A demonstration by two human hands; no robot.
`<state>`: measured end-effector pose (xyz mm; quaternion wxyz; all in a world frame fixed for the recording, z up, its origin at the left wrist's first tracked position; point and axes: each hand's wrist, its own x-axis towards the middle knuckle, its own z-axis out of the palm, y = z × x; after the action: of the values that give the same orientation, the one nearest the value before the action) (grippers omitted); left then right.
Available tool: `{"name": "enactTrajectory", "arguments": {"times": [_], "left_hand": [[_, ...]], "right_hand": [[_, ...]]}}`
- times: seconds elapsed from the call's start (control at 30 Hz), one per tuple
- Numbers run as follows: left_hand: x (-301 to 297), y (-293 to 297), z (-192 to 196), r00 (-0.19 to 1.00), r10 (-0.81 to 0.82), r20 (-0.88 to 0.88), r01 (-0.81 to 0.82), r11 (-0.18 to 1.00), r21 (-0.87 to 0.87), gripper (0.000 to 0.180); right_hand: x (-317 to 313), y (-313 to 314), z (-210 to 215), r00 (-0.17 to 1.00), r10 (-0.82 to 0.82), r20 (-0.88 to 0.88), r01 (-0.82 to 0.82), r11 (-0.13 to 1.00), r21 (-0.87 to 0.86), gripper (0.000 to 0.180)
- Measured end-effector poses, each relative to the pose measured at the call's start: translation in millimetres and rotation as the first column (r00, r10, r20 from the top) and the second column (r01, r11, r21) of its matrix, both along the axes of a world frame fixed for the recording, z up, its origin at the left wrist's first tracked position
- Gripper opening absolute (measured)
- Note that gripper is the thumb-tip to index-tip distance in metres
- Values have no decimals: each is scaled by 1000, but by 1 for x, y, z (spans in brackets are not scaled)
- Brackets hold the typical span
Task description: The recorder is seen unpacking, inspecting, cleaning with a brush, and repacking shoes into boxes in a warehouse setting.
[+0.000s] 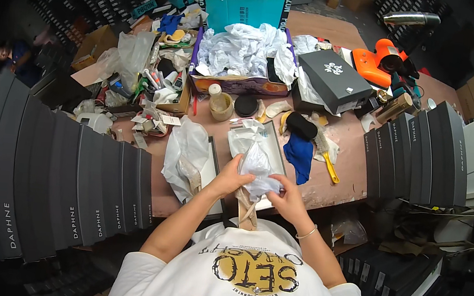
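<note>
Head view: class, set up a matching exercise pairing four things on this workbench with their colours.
Things:
1. brush handle
2. cloth
3. shoebox
4. heat gun

Colours:
A. dark grey
B. orange
C. yellow
D. blue

Pairs: 1-C, 2-D, 3-A, 4-B

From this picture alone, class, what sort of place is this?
Probably a shoe packing or stockroom bench. Rows of dark shoeboxes flank the table, an open box holds crumpled tissue paper, and both hands work white paper around a beige shoe.
</note>
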<state>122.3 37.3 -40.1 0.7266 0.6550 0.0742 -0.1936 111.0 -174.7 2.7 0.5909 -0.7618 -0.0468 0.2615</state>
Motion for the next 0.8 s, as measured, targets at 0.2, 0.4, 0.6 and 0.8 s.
{"name": "enactTrajectory", "arguments": {"times": [0.2,0.4,0.6,0.8], "left_hand": [[7,-13,-4,997,5,77,4,994,-106,78],[-3,0,10,999,4,-52,-15,979,-203,76],[-9,0,8,999,37,-10,-38,978,-205,77],[-8,-1,15,996,-10,84,12,1000,-15,78]], "right_hand": [[26,28,28,988,4,152,-11,999,47,27],[-5,25,11,654,474,589,-112,831,-545,17],[16,39,-2,518,265,813,229,873,-431,44],[29,53,-38,747,93,658,53,979,-199,69]]}}
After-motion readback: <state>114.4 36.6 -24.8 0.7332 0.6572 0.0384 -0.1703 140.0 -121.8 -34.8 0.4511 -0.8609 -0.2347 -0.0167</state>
